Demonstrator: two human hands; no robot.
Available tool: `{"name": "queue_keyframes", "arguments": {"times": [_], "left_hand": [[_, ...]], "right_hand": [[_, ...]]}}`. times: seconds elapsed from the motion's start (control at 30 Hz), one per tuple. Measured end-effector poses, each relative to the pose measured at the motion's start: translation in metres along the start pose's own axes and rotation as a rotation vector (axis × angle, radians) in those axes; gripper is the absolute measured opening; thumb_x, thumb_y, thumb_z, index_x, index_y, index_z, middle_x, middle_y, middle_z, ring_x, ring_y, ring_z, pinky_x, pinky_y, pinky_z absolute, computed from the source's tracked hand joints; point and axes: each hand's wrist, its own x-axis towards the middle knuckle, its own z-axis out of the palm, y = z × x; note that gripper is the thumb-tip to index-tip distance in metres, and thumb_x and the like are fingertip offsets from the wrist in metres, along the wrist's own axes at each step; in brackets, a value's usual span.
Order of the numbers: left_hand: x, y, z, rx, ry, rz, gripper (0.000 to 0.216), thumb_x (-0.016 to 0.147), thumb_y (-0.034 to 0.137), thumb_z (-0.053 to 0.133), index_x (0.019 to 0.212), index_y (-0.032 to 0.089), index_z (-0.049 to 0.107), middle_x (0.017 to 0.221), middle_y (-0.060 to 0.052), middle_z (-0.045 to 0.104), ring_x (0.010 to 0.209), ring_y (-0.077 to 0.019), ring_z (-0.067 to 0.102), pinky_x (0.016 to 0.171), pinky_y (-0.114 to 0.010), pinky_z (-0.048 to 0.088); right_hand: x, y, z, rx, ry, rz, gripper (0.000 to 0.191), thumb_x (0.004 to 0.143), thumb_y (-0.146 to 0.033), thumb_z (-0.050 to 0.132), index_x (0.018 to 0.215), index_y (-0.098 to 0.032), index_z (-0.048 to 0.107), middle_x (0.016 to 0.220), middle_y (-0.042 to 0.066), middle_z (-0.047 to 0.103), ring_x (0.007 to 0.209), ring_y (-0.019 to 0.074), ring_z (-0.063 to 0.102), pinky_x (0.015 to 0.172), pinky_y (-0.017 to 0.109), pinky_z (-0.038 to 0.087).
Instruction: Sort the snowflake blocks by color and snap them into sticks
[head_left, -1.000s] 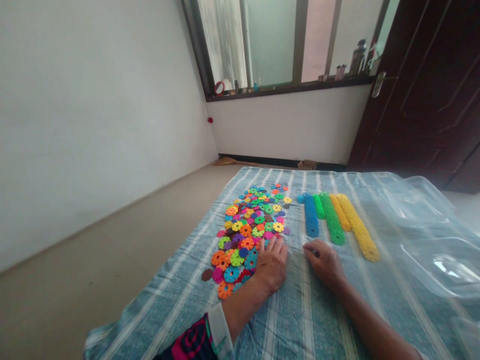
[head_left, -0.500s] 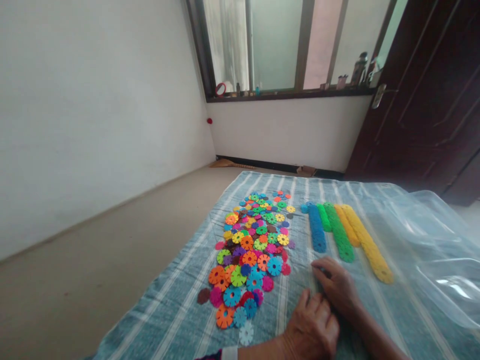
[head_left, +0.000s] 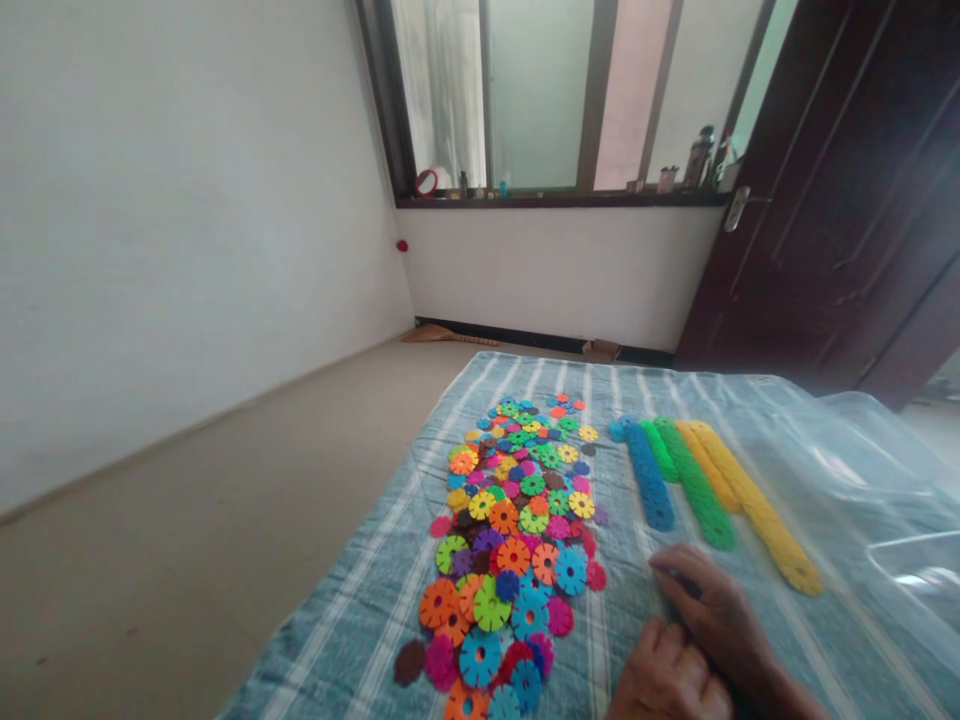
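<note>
A striped, crinkled cloth (head_left: 337, 640) covered the work surface. On it lay the disc pile (head_left: 517, 540), notched and round-holed, too many to count. Right of the pile lay one blue row (head_left: 651, 475), two green rows (head_left: 697, 490) and two yellow rows (head_left: 765, 520), all overlapped. Two clear plastic tubs (head_left: 855, 492) sat farther right of it, contents indistinct. Right of the pile's near end, left hand (head_left: 666, 675) and right hand (head_left: 712, 605) were curled; any grip could not be told.

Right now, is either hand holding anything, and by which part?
Cannot tell: the left hand and right hand are curled, hiding anything they might hold.
</note>
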Motion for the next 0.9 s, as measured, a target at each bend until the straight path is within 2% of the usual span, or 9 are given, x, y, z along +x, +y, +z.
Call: {"name": "queue_keyframes", "arguments": {"times": [0.1,0.27,0.33,0.5,0.63,0.77,0.9], "left_hand": [[0.002,-0.003,-0.004,-0.077,-0.059,0.006,0.013,0.069,0.023,0.064,0.063,0.017,0.055,0.057,-0.002,0.052,0.058,-0.015,0.05,0.047,-0.029,0.028],[0.006,-0.011,-0.014,-0.27,-0.285,-0.02,0.014,0.072,0.025,0.064,0.066,0.016,0.055,0.061,-0.003,0.053,0.064,-0.0154,0.05,0.055,-0.028,0.035],[0.008,-0.014,-0.018,-0.339,-0.328,-0.065,0.012,0.071,0.022,0.064,0.066,0.016,0.055,0.062,-0.003,0.055,0.067,-0.0158,0.051,0.057,-0.028,0.036],[0.013,-0.019,-0.031,-0.493,-0.324,-0.19,0.009,0.063,0.013,0.061,0.066,0.016,0.053,0.068,-0.005,0.06,0.069,-0.0166,0.054,0.06,-0.029,0.037],[0.021,-0.021,-0.042,-0.551,-0.288,-0.27,0.009,0.065,0.008,0.056,0.066,0.016,0.054,0.068,-0.004,0.061,0.069,-0.0151,0.055,0.061,-0.027,0.037],[0.028,-0.022,-0.049,-0.543,-0.291,-0.346,0.009,0.069,0.01,0.055,0.064,0.017,0.055,0.064,-0.003,0.061,0.064,-0.0133,0.054,0.059,-0.026,0.035],[0.028,-0.021,-0.048,-0.475,-0.353,-0.364,0.007,0.069,0.014,0.057,0.063,0.018,0.057,0.059,-0.002,0.061,0.059,-0.0129,0.054,0.055,-0.027,0.031]], "right_hand": [[0.001,-0.001,0.001,-0.017,0.007,0.004,0.019,0.081,-0.037,0.056,0.078,-0.024,0.07,0.082,0.006,0.067,0.079,0.0209,0.062,0.074,0.031,0.051],[0.003,-0.005,0.0,-0.043,-0.01,0.019,0.019,0.083,-0.033,0.055,0.078,-0.022,0.069,0.081,0.004,0.066,0.08,0.0189,0.061,0.074,0.03,0.049],[0.004,-0.006,0.0,-0.05,-0.004,0.014,0.018,0.083,-0.031,0.055,0.077,-0.021,0.069,0.08,0.004,0.065,0.079,0.0182,0.06,0.074,0.029,0.048],[0.007,-0.009,0.001,-0.052,0.021,-0.009,0.015,0.082,-0.026,0.055,0.076,-0.02,0.068,0.077,0.003,0.064,0.076,0.0168,0.059,0.071,0.028,0.046],[0.009,-0.009,0.002,-0.054,0.038,-0.039,0.014,0.081,-0.024,0.055,0.075,-0.02,0.067,0.075,0.003,0.063,0.074,0.0161,0.058,0.07,0.027,0.046],[0.008,-0.008,0.003,-0.046,0.046,-0.051,0.014,0.081,-0.024,0.055,0.075,-0.02,0.067,0.074,0.003,0.063,0.074,0.016,0.059,0.069,0.027,0.046],[0.007,-0.005,0.003,-0.051,0.038,-0.056,0.014,0.082,-0.025,0.056,0.076,-0.021,0.068,0.076,0.003,0.064,0.076,0.0166,0.06,0.071,0.027,0.047]]}}
